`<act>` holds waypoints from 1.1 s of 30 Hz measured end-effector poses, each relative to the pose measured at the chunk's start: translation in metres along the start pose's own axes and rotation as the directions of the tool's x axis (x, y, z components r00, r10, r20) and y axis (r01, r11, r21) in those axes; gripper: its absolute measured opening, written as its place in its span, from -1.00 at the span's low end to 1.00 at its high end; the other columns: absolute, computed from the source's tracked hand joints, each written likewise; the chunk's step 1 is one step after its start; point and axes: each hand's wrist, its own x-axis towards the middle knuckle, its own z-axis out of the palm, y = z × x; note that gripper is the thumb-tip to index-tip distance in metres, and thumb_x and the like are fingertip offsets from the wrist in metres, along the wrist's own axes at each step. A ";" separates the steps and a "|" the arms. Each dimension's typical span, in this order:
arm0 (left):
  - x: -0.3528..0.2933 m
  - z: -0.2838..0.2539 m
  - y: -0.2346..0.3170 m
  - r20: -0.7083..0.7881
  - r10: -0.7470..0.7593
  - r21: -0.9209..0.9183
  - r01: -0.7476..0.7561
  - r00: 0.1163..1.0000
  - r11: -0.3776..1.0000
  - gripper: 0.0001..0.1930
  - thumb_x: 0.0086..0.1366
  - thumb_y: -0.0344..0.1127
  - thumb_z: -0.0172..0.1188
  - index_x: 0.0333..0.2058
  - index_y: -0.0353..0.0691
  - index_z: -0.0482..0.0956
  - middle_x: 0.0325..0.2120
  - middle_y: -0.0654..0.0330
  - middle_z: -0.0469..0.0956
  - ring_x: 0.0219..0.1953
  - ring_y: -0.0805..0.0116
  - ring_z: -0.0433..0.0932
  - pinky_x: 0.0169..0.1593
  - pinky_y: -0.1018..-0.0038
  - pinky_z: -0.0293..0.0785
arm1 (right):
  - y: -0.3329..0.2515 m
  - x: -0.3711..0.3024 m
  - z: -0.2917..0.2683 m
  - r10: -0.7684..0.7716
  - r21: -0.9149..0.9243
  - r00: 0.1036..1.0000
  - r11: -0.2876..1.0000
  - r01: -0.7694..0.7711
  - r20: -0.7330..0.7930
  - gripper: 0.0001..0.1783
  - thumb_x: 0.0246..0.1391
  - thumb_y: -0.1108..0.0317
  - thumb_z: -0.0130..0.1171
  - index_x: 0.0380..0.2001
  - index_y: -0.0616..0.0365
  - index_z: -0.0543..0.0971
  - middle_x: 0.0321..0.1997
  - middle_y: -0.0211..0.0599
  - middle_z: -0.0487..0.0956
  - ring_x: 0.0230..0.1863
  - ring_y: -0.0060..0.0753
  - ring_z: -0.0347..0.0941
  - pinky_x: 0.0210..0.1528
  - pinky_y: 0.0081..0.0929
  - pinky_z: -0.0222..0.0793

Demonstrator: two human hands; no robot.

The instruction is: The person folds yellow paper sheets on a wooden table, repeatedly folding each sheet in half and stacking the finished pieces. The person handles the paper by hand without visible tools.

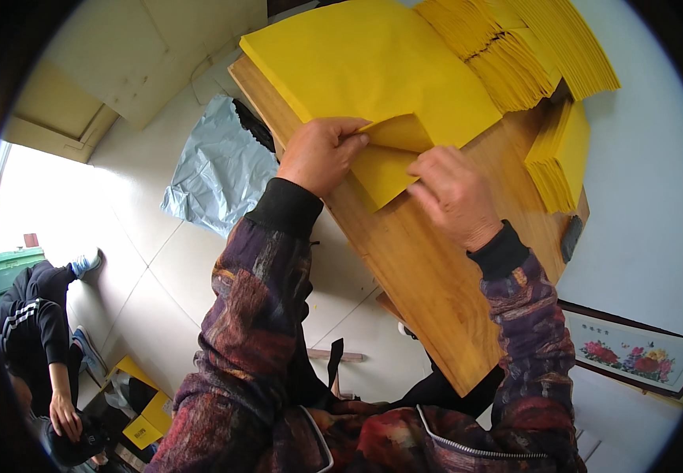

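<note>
A folded corner of yellow paper [396, 132] stands raised at the near edge of a broad yellow stack [365, 63]. Between the thumb and forefinger of my left hand [319, 154] the left edge of that fold is pinched. Close to the fold's right side is my right hand [453, 193], its fingers curled inward and a little blurred. Whether anything sits between those fingers is hidden. The paper's lower corner points toward me over the edge of the wooden table [436, 272].
More yellow paper bundles [507, 59] are piled at the far right, and another [558, 158] leans at the table's right edge. A grey plastic bag [219, 169] lies left of the table. At lower left a person [42, 323] bends beside a yellow box [148, 418].
</note>
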 end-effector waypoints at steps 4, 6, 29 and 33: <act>0.000 -0.001 0.005 0.064 -0.128 -0.095 0.133 0.990 0.986 -0.71 0.28 -0.27 0.13 -0.09 -0.28 0.56 -0.59 0.30 0.50 -0.64 0.57 0.38 -0.54 0.58 0.34 | 0.003 -0.009 0.012 -0.057 -0.094 0.991 0.993 0.068 0.122 -0.85 -0.15 0.50 0.24 -0.44 0.18 0.49 -0.38 -0.27 0.45 -0.28 -0.15 0.38 -0.26 -0.34 0.36; -0.001 -0.001 0.006 0.059 -0.137 -0.135 0.144 0.989 0.980 -0.71 0.29 -0.25 0.12 -0.09 -0.27 0.56 -0.63 0.34 0.45 -0.70 0.61 0.31 -0.60 0.60 0.28 | 0.008 -0.008 0.014 -0.075 -0.105 0.986 0.990 0.091 0.150 -0.86 -0.14 0.50 0.22 -0.44 0.18 0.48 -0.37 -0.26 0.45 -0.28 -0.14 0.37 -0.26 -0.34 0.36; -0.001 0.001 0.002 0.054 -0.108 -0.106 0.114 0.993 0.988 -0.70 0.29 -0.25 0.10 -0.09 -0.30 0.54 -0.61 0.32 0.48 -0.70 0.60 0.32 -0.59 0.60 0.31 | 0.029 0.016 -0.005 0.094 0.318 0.891 0.913 -0.256 0.445 -0.91 -0.02 0.47 0.14 -0.47 0.26 0.45 -0.46 -0.24 0.42 -0.39 -0.32 0.39 -0.32 -0.50 0.30; -0.002 0.000 0.003 0.051 -0.102 -0.111 0.107 0.993 0.988 -0.71 0.30 -0.25 0.10 -0.10 -0.30 0.55 -0.61 0.31 0.47 -0.70 0.59 0.32 -0.59 0.60 0.31 | 0.027 0.017 -0.007 0.119 0.347 0.890 0.892 -0.290 0.440 -0.92 0.02 0.47 0.11 -0.46 0.26 0.45 -0.47 -0.26 0.42 -0.42 -0.39 0.35 -0.34 -0.52 0.27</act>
